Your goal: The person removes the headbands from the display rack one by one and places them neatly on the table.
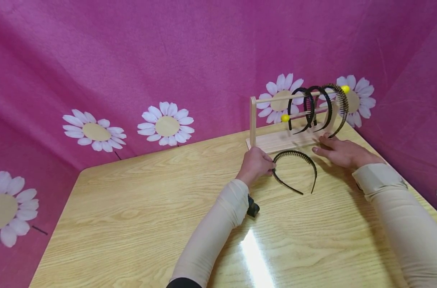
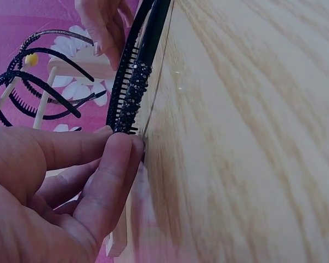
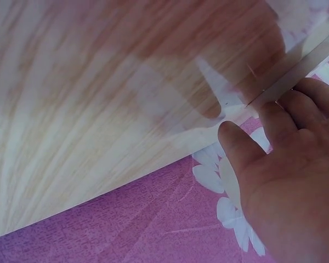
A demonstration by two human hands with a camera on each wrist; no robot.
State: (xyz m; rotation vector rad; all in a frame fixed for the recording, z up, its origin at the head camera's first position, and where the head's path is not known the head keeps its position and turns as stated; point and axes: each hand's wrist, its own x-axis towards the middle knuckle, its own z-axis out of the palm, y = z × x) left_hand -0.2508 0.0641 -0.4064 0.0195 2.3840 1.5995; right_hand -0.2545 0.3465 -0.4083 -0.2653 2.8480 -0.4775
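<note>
A: State the position of the loose headband (image 1: 295, 153).

B: In front of the wooden rack (image 1: 276, 140), bowed side towards it, both ends pointing back at the person. Toothed along the band. Whether it rests on the tabletop (image 1: 132, 216) or is held just above, I cannot say from where I stand.

A: Means of holding?

B: One side only. The left hand (image 1: 256, 165) pinches it between thumb and fingertips; the opposite side has no hand on it.

A: Fault to expect from that?

B: Twisting. A curved band pinched at one side could swivel in the fingers, and its ends might then scrape the wood. Its teeth could also snag a neighbour if brought in close.

A: And the right hand (image 1: 342, 152)?

B: Grasping nothing. Fingers reach to the right end of the rack's base, thumb held apart. A careless push there could slide the rack, since the surface looks glossy.

A: Further out?

B: The hanging headbands (image 1: 313, 108) sit bunched towards the right. A jolt might set them swinging or tangle their teeth. The upper rod ends in a yellow knob (image 1: 345, 89), probably a stop. Behind stands flowered cloth (image 1: 204, 40).
</note>
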